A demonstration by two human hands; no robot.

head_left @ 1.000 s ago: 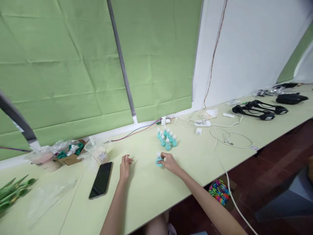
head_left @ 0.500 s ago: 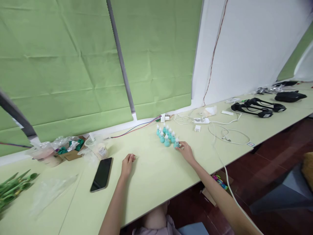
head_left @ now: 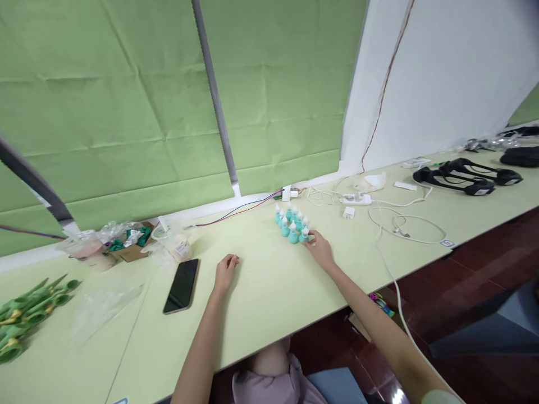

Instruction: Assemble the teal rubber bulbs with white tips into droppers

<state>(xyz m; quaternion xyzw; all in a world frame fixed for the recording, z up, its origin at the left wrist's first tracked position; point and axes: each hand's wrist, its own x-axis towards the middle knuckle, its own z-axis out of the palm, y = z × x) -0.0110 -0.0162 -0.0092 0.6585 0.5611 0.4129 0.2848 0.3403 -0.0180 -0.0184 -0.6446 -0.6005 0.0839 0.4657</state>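
Note:
My right hand pinches a small teal bottle with a white pointed cap, at the near right of the group. Several matching teal bottles stand upright close together just left of it and behind. On the table to the left lies my left hand, fingers curled in and no object visible in them. A black phone is flat on the table left of that hand.
Toward the back left are a lidded cup, a cardboard box and another cup. Green plastic stems lie far left. White cables with a power strip and black devices are on the right.
The camera view has shifted a little. My right hand has brought its bottle closer in against the group. My left hand stays curled on the table.

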